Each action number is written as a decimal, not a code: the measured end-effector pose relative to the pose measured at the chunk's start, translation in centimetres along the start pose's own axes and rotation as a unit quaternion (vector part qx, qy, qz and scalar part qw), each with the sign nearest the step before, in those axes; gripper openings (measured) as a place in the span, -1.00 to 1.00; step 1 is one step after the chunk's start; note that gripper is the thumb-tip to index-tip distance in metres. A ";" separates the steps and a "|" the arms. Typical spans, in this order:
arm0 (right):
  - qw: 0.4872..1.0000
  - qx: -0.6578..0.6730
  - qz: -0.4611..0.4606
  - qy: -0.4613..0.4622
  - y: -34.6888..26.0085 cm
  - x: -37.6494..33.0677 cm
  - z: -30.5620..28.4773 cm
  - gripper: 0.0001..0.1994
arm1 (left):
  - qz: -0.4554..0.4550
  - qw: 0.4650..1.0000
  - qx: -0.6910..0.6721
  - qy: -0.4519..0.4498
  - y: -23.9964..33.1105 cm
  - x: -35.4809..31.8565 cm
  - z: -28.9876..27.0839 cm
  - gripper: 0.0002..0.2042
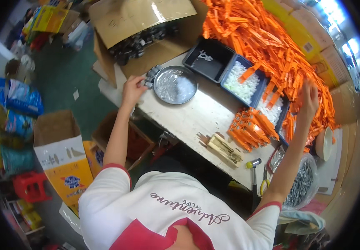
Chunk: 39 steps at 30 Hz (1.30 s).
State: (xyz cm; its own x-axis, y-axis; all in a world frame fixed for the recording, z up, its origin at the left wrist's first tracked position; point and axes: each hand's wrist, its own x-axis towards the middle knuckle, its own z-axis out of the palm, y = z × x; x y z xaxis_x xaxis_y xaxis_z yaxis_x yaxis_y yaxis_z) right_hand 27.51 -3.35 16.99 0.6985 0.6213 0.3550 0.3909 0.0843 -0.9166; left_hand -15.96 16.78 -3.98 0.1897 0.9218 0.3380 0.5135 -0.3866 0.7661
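Fingers of left hand (132, 90) grasping grey parts (151, 76) beside open brown carton (146, 29); right hand (309, 100) fingers clenched among orange pieces (267, 37).

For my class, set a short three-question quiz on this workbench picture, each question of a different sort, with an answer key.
1. True or false: the left hand is at the small grey parts beside the round metal dish.
2. Which does the right hand reach into?
A. the open cardboard box
B. the heap of orange plastic pieces
C. the bag of screws
3. Fill in: the two dark trays next to the empty one hold small ____ pieces.

Key: 1 true. 2 B. 3 white.
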 end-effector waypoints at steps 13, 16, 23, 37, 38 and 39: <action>0.854 -0.454 -0.177 -0.184 6.9 -25.4 3.8 -0.67 | 0.114 0.979 0.168 0.036 2.1 -1.1 2.0 -0.78; 0.824 -0.494 -0.191 -0.201 7.1 -26.4 4.1 -0.60 | 0.150 0.967 0.198 0.049 1.7 -2.5 1.3 -0.79; 0.808 -0.503 -0.201 -0.231 8.4 -26.0 5.9 -0.55 | 0.141 0.937 0.314 -0.057 1.9 -3.7 -0.3 -0.76; 0.978 -0.138 -0.124 -0.093 9.3 -24.6 4.1 -0.85 | 0.213 0.883 -0.147 -0.391 17.5 -8.4 7.6 -0.84; 0.976 -0.147 -0.122 -0.105 9.1 -24.6 4.1 -0.86 | 0.271 0.864 -0.126 -0.406 17.9 -8.7 8.6 -0.85; 0.976 -0.148 -0.120 -0.101 9.1 -24.7 4.0 -0.86 | 0.272 0.861 -0.127 -0.410 18.4 -8.9 9.3 -0.85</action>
State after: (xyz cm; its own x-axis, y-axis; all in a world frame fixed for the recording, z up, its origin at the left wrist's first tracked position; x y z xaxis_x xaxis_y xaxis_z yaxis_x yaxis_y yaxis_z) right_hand 11.41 -14.84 -0.90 0.4441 0.7555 0.4817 0.7063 0.0356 -0.7070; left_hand -0.41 1.70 2.00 0.9250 0.2725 0.2649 -0.0176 -0.6655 0.7462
